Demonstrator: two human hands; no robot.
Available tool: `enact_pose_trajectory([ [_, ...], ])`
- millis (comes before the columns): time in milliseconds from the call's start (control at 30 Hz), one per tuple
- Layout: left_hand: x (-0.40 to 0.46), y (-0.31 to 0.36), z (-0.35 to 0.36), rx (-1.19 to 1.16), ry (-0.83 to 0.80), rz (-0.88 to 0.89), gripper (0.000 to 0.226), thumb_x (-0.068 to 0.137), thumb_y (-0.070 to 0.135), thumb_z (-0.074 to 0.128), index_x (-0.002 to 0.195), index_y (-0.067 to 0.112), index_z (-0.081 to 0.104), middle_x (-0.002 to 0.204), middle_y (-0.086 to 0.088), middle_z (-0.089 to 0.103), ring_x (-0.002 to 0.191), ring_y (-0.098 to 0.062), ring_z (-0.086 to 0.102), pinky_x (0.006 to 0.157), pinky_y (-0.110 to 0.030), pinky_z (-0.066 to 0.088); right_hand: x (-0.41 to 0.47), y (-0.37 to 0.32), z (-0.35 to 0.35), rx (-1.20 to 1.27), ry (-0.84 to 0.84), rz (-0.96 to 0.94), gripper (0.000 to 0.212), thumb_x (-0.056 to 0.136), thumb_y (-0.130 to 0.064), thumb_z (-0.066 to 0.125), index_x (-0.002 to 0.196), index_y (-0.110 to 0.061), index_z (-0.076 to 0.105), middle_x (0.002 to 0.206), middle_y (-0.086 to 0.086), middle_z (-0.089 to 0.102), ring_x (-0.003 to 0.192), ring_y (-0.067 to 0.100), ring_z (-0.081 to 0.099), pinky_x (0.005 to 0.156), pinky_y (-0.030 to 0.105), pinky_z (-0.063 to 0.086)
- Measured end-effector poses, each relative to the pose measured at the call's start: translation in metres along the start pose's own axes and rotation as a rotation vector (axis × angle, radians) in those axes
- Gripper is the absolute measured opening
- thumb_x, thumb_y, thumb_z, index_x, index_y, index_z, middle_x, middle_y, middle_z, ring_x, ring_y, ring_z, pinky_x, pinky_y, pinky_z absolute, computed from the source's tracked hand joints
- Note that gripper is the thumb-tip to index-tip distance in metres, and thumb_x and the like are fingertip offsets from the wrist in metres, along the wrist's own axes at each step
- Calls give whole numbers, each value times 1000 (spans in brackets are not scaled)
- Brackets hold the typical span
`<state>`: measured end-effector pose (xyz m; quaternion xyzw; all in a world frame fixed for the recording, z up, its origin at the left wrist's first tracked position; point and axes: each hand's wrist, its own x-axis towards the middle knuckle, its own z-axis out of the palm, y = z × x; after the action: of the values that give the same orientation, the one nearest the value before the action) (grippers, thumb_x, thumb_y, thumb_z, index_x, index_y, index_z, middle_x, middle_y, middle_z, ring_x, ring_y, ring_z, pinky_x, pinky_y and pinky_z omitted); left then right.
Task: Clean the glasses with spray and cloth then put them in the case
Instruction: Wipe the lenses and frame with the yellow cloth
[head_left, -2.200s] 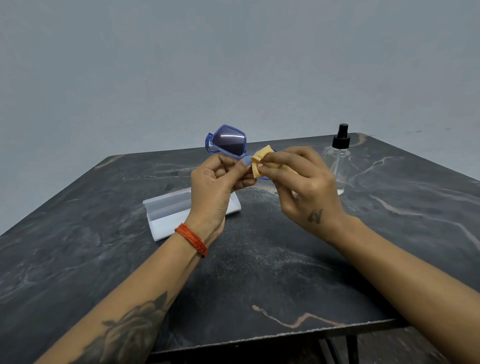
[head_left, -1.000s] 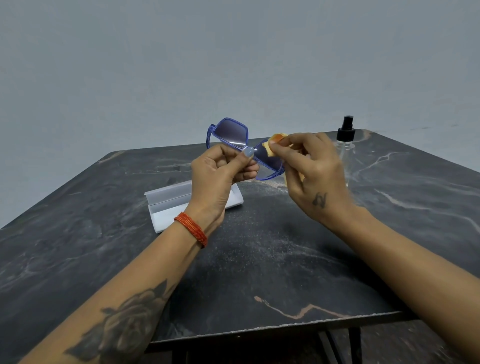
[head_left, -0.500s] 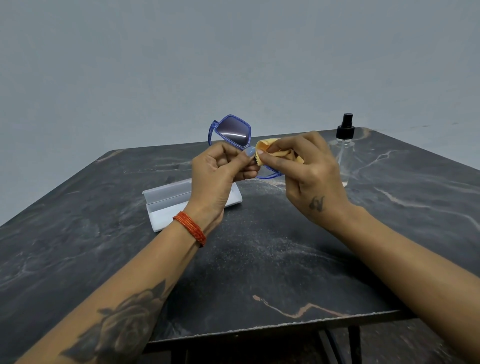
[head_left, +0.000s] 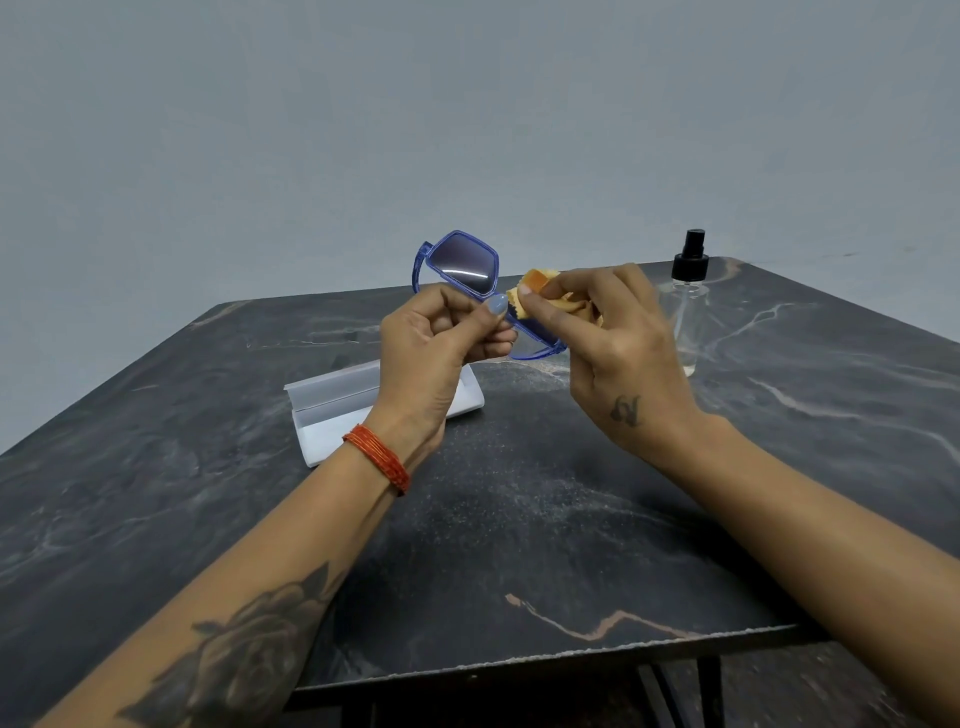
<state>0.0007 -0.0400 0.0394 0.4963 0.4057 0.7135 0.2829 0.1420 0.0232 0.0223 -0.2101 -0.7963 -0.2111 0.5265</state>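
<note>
Blue-framed glasses (head_left: 462, 267) with dark lenses are held up above the table's middle. My left hand (head_left: 436, 353) grips them at the bridge, thumb on top. My right hand (head_left: 613, 343) pinches a small yellow cloth (head_left: 535, 293) round the right lens, which it mostly hides; only that lens's lower blue rim shows. The left lens stands free and tilted up. An open white case (head_left: 332, 410) lies on the table behind my left wrist. The clear spray bottle (head_left: 690, 306) with a black nozzle stands upright at the back right.
The dark marble table (head_left: 519, 545) reaches to its front edge near the bottom of the view, with dark legs below. A plain grey wall is behind. The spray bottle stands just right of my right hand.
My right hand has kept rubbing the cloth over the right lens with small shifts. The glasses have tilted slightly in my left hand. Case and bottle have stayed put.
</note>
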Motion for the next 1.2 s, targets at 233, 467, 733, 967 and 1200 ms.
enact_pose_trajectory([
  [233,-1,0,2,0,-9,-2,11,82,0,63,72,1,56,56,-1,67,56,-12,65,58,-21,54,2,3,-3,86,118,-37,27,87,6,50,89,-4,75,89,13,67,83,25,50,70,21,34],
  [467,1,1,2,-32,1,-15,14,81,2,63,70,4,56,55,-1,65,56,-13,65,58,-20,53,13,12,-13,445,365,538,30,72,14,52,70,-11,69,84,-2,64,85,-1,60,73,14,46],
  [733,2,-1,1,-16,12,-34,11,81,3,64,72,1,58,57,-2,66,56,-13,64,57,-20,53,16,14,-17,1071,358,773,34,63,1,71,90,-16,59,119,27,55,105,28,60,84,27,51],
  [967,0,-1,1,-2,7,-45,9,82,1,63,74,1,59,58,-2,67,57,-13,65,58,-20,54,15,3,-15,814,263,643,25,77,2,68,81,-22,60,89,3,65,86,20,66,75,29,55],
  [1200,-2,2,3,-1,-18,-41,12,82,-1,61,71,2,58,56,-1,67,55,-13,65,58,-20,54,6,2,-7,366,157,244,18,81,-2,65,94,-10,73,97,2,67,92,17,61,76,29,51],
])
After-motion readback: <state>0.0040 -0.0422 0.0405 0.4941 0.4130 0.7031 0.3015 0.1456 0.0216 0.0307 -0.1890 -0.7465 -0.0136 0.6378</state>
